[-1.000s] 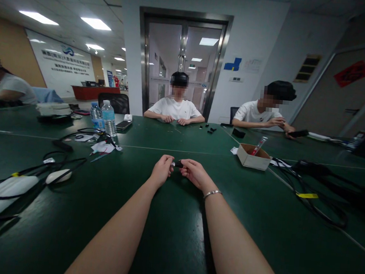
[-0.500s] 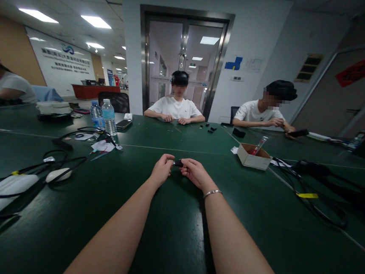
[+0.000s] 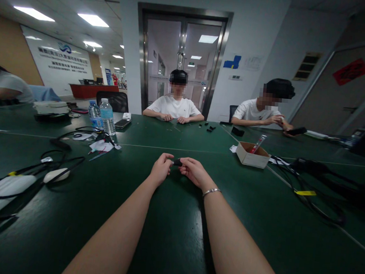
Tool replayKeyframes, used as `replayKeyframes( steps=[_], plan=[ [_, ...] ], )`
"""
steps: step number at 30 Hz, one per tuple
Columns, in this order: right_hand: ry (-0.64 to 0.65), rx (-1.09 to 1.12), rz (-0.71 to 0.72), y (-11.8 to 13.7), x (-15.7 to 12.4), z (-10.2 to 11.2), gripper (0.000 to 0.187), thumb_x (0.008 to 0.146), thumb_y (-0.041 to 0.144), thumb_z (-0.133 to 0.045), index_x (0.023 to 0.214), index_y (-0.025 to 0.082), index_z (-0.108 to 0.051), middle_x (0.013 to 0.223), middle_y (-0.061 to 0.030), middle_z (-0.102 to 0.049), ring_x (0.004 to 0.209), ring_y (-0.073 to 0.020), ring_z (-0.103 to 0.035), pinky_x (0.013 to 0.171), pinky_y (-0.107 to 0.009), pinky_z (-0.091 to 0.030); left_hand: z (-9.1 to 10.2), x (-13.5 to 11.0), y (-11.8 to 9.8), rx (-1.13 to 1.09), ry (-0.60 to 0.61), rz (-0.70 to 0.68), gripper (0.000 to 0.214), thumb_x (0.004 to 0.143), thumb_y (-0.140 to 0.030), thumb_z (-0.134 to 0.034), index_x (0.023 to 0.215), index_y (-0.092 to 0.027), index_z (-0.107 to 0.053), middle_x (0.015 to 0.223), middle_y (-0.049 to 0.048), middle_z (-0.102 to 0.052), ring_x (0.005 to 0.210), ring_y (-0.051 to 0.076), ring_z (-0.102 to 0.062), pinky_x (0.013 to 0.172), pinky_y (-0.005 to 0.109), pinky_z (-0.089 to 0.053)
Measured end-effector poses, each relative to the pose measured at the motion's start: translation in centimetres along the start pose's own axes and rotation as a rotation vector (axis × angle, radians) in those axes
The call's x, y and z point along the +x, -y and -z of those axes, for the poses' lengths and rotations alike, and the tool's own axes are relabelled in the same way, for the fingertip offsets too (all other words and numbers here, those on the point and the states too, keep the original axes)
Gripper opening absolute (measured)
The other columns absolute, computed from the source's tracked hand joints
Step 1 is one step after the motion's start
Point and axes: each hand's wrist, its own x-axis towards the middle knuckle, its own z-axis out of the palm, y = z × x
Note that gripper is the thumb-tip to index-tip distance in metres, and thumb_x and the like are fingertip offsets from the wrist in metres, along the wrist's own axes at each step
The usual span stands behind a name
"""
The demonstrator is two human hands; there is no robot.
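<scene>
One small black object [image 3: 177,163] was held between the two hands, over the middle of the green table [image 3: 175,221]. The left hand [image 3: 161,169] was nearly closed, thumb and fingers pinching the object's left end, where a bit of pale metal showed. The right hand [image 3: 194,172] was partly curled, its thumb and fingertips pinching the black right end; a silver bracelet [image 3: 212,192] circled that wrist. Whether the object touched the table could not be told. A small open box [image 3: 252,161] stood to the right, and two water bottles, a front one [image 3: 107,120] and one behind [image 3: 95,118], stood upright to the left.
</scene>
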Motion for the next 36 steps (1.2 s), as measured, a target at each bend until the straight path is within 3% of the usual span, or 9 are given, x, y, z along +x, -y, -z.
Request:
replayKeyframes(
  steps=[5, 9, 20, 36],
  plan=[
    [-0.009, 0.001, -0.006, 0.14, -0.16, -0.14, 0.019, 0.072, 0.020, -0.078, 0.081, 0.010, -0.065, 0.063, -0.0045, -0.060, 0.054, -0.0093, -0.053, 0.047, -0.017, -0.045, 0.00, -0.35, -0.55, -0.006, -0.008, 0.015, 0.023, 0.083, -0.024, -0.041, 0.099, -0.018, -0.056, 0.081, 0.0023, -0.054, 0.056, 0.008, -0.049, 0.045, 0.017, -0.039],
    [-0.014, 0.001, -0.007, 0.26, -0.33, -0.32, 0.018, 0.073, 0.020, -0.077, 0.080, 0.010, -0.065, 0.063, -0.0052, -0.060, 0.053, -0.0092, -0.053, 0.046, -0.017, -0.045, -0.06, -0.34, -0.43, 0.069, -0.007, -0.006, 0.029, 0.089, -0.035, -0.035, 0.098, -0.018, -0.057, 0.064, -0.0010, -0.048, 0.049, 0.009, -0.044, 0.042, 0.017, -0.035],
    [0.003, 0.013, 0.006, -0.01, -0.07, -0.17, 0.024, 0.068, 0.022, -0.081, 0.080, 0.010, -0.065, 0.062, -0.0045, -0.060, 0.053, -0.0083, -0.052, 0.046, -0.016, -0.043, -0.08, -0.08, 0.10, 0.073, -0.028, -0.007, 0.026, 0.083, -0.021, -0.039, 0.103, -0.020, -0.055, 0.070, -0.0013, -0.049, 0.050, 0.008, -0.044, 0.044, 0.017, -0.038],
    [-0.003, -0.017, 0.014, 0.20, -0.36, -0.32, 0.019, 0.071, 0.021, -0.079, 0.079, 0.010, -0.065, 0.063, -0.0049, -0.060, 0.054, -0.0098, -0.053, 0.046, -0.018, -0.044, -0.02, -0.65, -0.76, 0.003, -0.017, 0.003, 0.025, 0.083, -0.022, -0.039, 0.101, -0.018, -0.055, 0.073, 0.0005, -0.053, 0.051, 0.008, -0.050, 0.045, 0.017, -0.039]
  ],
)
